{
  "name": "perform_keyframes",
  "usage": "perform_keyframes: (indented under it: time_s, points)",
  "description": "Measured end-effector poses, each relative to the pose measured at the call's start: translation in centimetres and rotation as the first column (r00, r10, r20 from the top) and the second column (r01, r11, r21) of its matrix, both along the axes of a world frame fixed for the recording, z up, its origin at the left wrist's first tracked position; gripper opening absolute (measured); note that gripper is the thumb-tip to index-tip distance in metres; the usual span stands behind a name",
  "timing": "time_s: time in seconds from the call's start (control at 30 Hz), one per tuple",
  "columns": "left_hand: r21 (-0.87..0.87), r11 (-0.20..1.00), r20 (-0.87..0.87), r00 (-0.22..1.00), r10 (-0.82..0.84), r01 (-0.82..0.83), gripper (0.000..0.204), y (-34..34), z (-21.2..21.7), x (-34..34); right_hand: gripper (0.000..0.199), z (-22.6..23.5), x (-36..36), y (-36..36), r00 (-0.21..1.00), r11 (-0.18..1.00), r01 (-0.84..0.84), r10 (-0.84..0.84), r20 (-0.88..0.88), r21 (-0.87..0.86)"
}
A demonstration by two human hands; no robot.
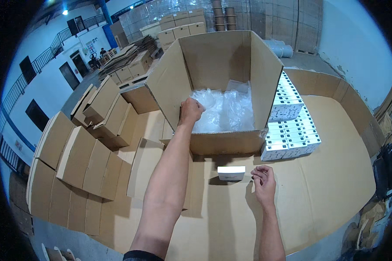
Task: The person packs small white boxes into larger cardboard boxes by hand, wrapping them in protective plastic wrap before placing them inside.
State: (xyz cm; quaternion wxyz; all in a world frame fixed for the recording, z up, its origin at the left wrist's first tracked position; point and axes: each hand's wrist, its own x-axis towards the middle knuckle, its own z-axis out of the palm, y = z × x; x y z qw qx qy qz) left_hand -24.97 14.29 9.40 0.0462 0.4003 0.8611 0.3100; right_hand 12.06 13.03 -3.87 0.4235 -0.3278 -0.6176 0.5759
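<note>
One small white box (pixel 231 173) sits on the cardboard-covered worktop (pixel 331 191), centred from side to side, just on the near side of a large open-topped corrugated carton (pixel 231 142). Its white top catches the light, and a shadow falls beside and below it. The right hand (pixel 265 182) is just to the right of this box, apart from it, with fingers loosely curled, not pressed together, and nothing between them. The left hand (pixel 190 111) reaches over the near wall into the carton, at its left side, fingers bent beside the crumpled clear plastic bags (pixel 231 108) inside; whether they pinch the plastic cannot be told, since the back of the hand covers the fingertips. The left forearm crosses the worktop from its near edge, a dark sleeve (pixel 143 255) showing at the bottom.

Against the carton's right side stand rows of white boxes (pixel 294 135) with small dark squares on them, stacked higher toward the far edge. Brown cardboard boxes (pixel 80 167) line the worktop's left edge in two layers, with open brown cartons (pixel 106 111) toward the far left corner. A raised cardboard wall (pixel 318 82) bounds the far right corner.
</note>
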Motion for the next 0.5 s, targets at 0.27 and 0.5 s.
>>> perform_keyframes:
  time_s: [0.27, 0.5]
  points:
    - [0.411, 0.909, 0.119, 0.985, -0.127, 0.067, 0.033, 0.5, 0.6, -2.4, 0.029, 0.1, -0.7, -0.3, 1.000, 1.000, -0.007, 0.007, 0.020, 0.025]
    - [0.501, 0.864, 0.334, 0.912, -0.240, 0.044, 0.029, 1.0, 1.7, -3.6, 0.028, 0.1, -0.7, -0.4, 0.999, 0.999, -0.019, 0.018, 0.034, 0.031]
